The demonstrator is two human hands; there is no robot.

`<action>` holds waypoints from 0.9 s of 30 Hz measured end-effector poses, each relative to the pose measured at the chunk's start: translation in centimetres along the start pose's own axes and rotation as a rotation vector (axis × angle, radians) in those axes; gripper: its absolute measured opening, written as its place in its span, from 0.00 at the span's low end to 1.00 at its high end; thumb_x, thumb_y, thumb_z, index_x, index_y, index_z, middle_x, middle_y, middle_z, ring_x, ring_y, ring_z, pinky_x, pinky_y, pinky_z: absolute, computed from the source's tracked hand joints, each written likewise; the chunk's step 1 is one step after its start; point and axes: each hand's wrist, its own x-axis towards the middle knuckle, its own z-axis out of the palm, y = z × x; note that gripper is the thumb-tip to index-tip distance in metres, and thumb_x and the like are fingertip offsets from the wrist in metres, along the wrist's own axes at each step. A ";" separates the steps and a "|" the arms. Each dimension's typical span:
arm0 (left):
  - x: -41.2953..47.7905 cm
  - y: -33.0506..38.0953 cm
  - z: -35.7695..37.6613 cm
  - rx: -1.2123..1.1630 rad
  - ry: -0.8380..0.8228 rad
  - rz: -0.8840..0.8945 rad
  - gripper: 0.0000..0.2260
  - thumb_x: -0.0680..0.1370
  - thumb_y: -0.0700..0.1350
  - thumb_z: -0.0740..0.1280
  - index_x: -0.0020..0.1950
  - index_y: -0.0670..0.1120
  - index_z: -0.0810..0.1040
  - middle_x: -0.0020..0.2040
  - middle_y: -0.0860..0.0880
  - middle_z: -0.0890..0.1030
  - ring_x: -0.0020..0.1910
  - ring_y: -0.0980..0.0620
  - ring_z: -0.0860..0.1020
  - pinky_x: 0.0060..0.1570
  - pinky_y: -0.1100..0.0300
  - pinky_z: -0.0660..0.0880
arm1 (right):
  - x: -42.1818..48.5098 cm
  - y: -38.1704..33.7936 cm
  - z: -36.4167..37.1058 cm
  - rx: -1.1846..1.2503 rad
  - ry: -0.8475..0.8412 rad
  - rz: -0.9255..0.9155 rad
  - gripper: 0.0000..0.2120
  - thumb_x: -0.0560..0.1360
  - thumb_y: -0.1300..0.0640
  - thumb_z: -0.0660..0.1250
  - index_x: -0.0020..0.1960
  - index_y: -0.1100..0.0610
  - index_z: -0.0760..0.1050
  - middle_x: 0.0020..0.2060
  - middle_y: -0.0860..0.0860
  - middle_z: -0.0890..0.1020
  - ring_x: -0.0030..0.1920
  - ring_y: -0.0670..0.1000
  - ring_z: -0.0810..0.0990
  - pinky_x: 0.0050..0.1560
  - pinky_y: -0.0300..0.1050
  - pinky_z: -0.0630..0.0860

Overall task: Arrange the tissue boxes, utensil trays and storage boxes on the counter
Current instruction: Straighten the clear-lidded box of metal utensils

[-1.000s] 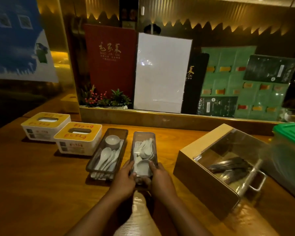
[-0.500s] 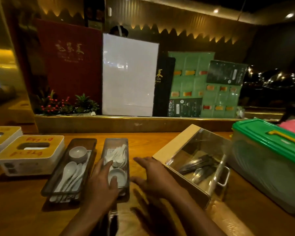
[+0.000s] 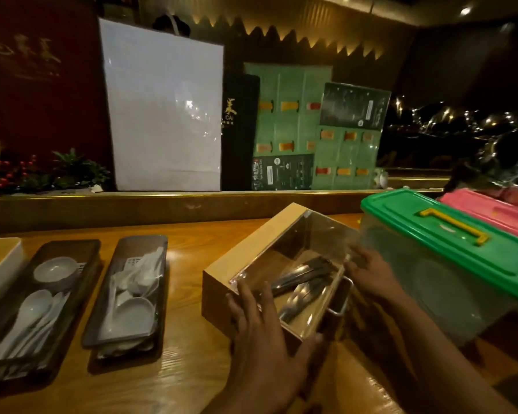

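head view: wooden cutlery box (image 3: 245, 258) with clear hinged lid, lying askew on the desk (image 3: 192, 380) between the right-hand utensil tray (image 3: 126, 297) and the green-lidded storage box (image 3: 449, 258); left hand (image 3: 260, 339) lies flat over its near corner, right hand (image 3: 368, 273) cups the far end by the metal handle, fingers spread, neither curled shut. judged rigid and fairly heavy, loose metal utensils liable to rattle, lid slick; best held by the wooden sides.
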 end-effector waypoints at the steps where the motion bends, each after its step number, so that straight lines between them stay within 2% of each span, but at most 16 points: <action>1: 0.5 1.0 0.9 0.009 0.010 -0.043 0.57 0.62 0.79 0.62 0.76 0.59 0.30 0.68 0.54 0.15 0.71 0.41 0.22 0.75 0.35 0.47 | 1.0 1.1 -0.4 -0.023 -0.049 -0.035 0.23 0.77 0.57 0.67 0.72 0.53 0.69 0.71 0.55 0.68 0.66 0.54 0.70 0.59 0.45 0.67; 3: 0.8 1.2 0.9 0.024 0.043 -0.076 0.64 0.55 0.82 0.61 0.75 0.57 0.27 0.65 0.53 0.13 0.69 0.39 0.20 0.74 0.33 0.48 | 1.6 1.7 -0.5 -0.054 -0.087 -0.078 0.24 0.78 0.56 0.65 0.73 0.53 0.68 0.73 0.54 0.62 0.68 0.54 0.66 0.62 0.46 0.66; 5: 1.2 1.2 1.1 0.037 0.060 -0.114 0.67 0.51 0.82 0.63 0.73 0.56 0.25 0.65 0.53 0.12 0.68 0.39 0.18 0.73 0.31 0.49 | 2.4 2.3 -1.0 -0.080 -0.147 -0.107 0.28 0.75 0.50 0.65 0.73 0.53 0.66 0.74 0.55 0.58 0.70 0.58 0.65 0.64 0.48 0.64; 8: 2.7 1.5 1.3 0.038 0.110 -0.145 0.69 0.51 0.80 0.67 0.73 0.56 0.25 0.66 0.55 0.13 0.67 0.40 0.18 0.73 0.34 0.46 | 4.3 3.3 -2.2 -0.144 -0.265 -0.193 0.33 0.72 0.42 0.67 0.74 0.48 0.64 0.75 0.54 0.52 0.71 0.60 0.63 0.65 0.45 0.62; 10: 3.9 0.9 0.9 0.028 0.151 -0.134 0.69 0.51 0.79 0.69 0.75 0.57 0.28 0.67 0.58 0.15 0.69 0.42 0.20 0.73 0.37 0.46 | 5.4 3.9 -2.4 -0.174 -0.312 -0.251 0.37 0.67 0.37 0.69 0.74 0.43 0.64 0.76 0.50 0.50 0.71 0.59 0.62 0.68 0.47 0.62; 13: 5.7 -0.6 -0.3 -0.046 0.257 -0.090 0.68 0.51 0.75 0.74 0.77 0.61 0.34 0.70 0.62 0.19 0.75 0.47 0.29 0.73 0.44 0.51 | 6.8 4.4 -1.9 -0.217 -0.317 -0.315 0.36 0.67 0.35 0.72 0.72 0.33 0.61 0.74 0.42 0.49 0.71 0.59 0.62 0.69 0.61 0.67; 15: 6.8 -1.6 -1.3 -0.076 0.348 -0.102 0.67 0.52 0.69 0.78 0.78 0.63 0.38 0.74 0.61 0.23 0.77 0.52 0.38 0.72 0.51 0.55 | 7.7 4.4 -1.4 -0.234 -0.235 -0.419 0.32 0.69 0.40 0.72 0.71 0.35 0.65 0.75 0.45 0.53 0.71 0.59 0.63 0.68 0.62 0.68; 17: 7.7 -2.8 -2.1 -0.061 0.438 -0.130 0.61 0.56 0.64 0.81 0.79 0.64 0.46 0.79 0.57 0.33 0.77 0.54 0.44 0.71 0.50 0.57 | 8.5 4.2 -0.7 -0.213 -0.181 -0.502 0.28 0.71 0.42 0.71 0.69 0.38 0.69 0.74 0.51 0.58 0.71 0.59 0.64 0.68 0.61 0.67; 19: 8.4 -3.5 -2.8 -0.109 0.523 -0.124 0.48 0.63 0.58 0.80 0.77 0.64 0.58 0.81 0.53 0.52 0.76 0.56 0.59 0.69 0.51 0.68 | 8.9 3.9 0.5 -0.207 -0.168 -0.501 0.25 0.72 0.40 0.66 0.69 0.35 0.67 0.76 0.53 0.59 0.73 0.59 0.59 0.70 0.65 0.63; 20: 8.8 -3.6 -3.0 -0.172 0.554 -0.109 0.42 0.66 0.54 0.80 0.75 0.63 0.61 0.77 0.54 0.62 0.68 0.64 0.70 0.61 0.60 0.75 | 8.9 3.6 1.2 -0.204 -0.168 -0.480 0.25 0.73 0.41 0.65 0.69 0.34 0.66 0.77 0.52 0.58 0.75 0.58 0.55 0.72 0.65 0.59; 21: 9.4 -3.7 -3.3 -0.233 0.564 -0.108 0.39 0.69 0.48 0.78 0.75 0.61 0.63 0.70 0.56 0.68 0.55 0.71 0.76 0.47 0.72 0.77 | 8.8 3.3 1.9 -0.201 -0.157 -0.463 0.24 0.75 0.43 0.66 0.70 0.34 0.66 0.77 0.52 0.58 0.76 0.57 0.52 0.73 0.65 0.55; 22: 10.1 -3.8 -3.6 -0.274 0.564 -0.124 0.37 0.71 0.44 0.77 0.75 0.58 0.64 0.66 0.56 0.71 0.46 0.71 0.77 0.38 0.77 0.74 | 8.7 3.0 2.6 -0.199 -0.131 -0.460 0.25 0.75 0.44 0.67 0.70 0.36 0.66 0.77 0.52 0.58 0.76 0.56 0.51 0.74 0.64 0.53; 23: 10.9 -4.1 -4.0 -0.295 0.564 -0.140 0.37 0.72 0.42 0.76 0.76 0.57 0.64 0.66 0.54 0.72 0.46 0.69 0.76 0.34 0.78 0.72 | 8.6 2.7 3.3 -0.195 -0.097 -0.471 0.25 0.75 0.45 0.68 0.70 0.37 0.67 0.77 0.52 0.58 0.77 0.56 0.50 0.74 0.63 0.53; 24: 11.7 -4.5 -4.4 -0.311 0.558 -0.152 0.37 0.72 0.41 0.76 0.76 0.56 0.63 0.69 0.52 0.72 0.51 0.65 0.75 0.35 0.76 0.72 | 8.6 2.5 3.9 -0.189 -0.063 -0.484 0.25 0.75 0.45 0.69 0.70 0.37 0.68 0.77 0.52 0.58 0.77 0.55 0.51 0.74 0.63 0.54; 26: 12.9 -5.1 -5.5 -0.327 0.542 -0.184 0.38 0.72 0.42 0.77 0.77 0.57 0.62 0.74 0.48 0.70 0.64 0.53 0.74 0.47 0.70 0.74 | 8.8 2.2 5.0 -0.177 -0.018 -0.471 0.26 0.73 0.45 0.71 0.69 0.37 0.69 0.77 0.51 0.59 0.77 0.54 0.52 0.73 0.63 0.57; 27: 13.4 -5.6 -6.0 -0.317 0.531 -0.208 0.39 0.71 0.43 0.77 0.77 0.59 0.62 0.74 0.47 0.70 0.67 0.48 0.73 0.53 0.62 0.75 | 8.8 2.0 5.5 -0.177 0.000 -0.448 0.26 0.73 0.45 0.71 0.69 0.37 0.69 0.77 0.51 0.59 0.77 0.54 0.52 0.73 0.62 0.57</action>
